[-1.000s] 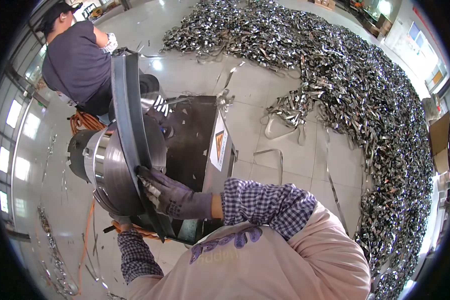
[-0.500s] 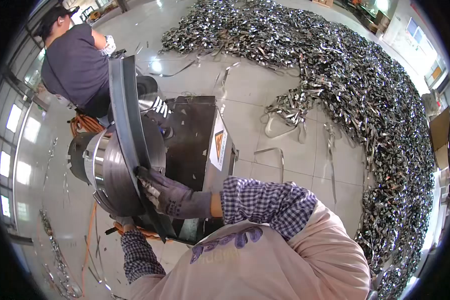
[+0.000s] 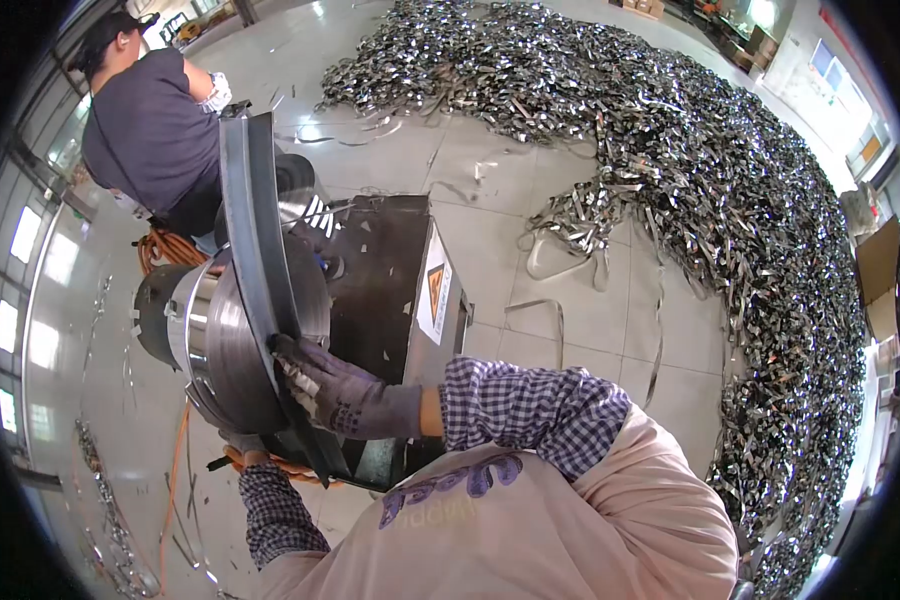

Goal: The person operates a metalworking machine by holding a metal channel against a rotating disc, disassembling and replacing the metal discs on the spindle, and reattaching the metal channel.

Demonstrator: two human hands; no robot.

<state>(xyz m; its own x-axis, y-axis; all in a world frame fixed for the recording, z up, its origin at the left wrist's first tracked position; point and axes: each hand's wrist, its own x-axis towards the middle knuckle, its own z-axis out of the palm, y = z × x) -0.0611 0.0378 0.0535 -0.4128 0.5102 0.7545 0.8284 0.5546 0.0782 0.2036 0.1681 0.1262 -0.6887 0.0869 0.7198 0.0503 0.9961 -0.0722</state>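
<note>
My right hand [image 3: 355, 395], in a grey-purple work glove with worn silvery fingers, presses against the lower part of a long dark angled metal bar [image 3: 255, 225]. Its fingers are bent together at the bar's edge; what lies under them is hidden. Behind the bar sits a coil of wound metal strip [image 3: 232, 335] on a round drum with a shiny metal band [image 3: 192, 318]. My left hand [image 3: 242, 440] is low against the underside of the coil. Its fingers are mostly out of sight behind the coil.
A dark machine housing [image 3: 375, 290] with a warning label [image 3: 433, 285] stands beside the coil. A person [image 3: 155, 135] sits beyond at left. Orange hose [image 3: 165, 248] lies near the drum. A large heap of shiny metal strips [image 3: 670, 150] covers the floor, with loose strips [image 3: 555, 315] nearer.
Loose strips on the floor beyond the machine have shifted, and one long strip at right now lies differently. Both hands stay in nearly the same place.
</note>
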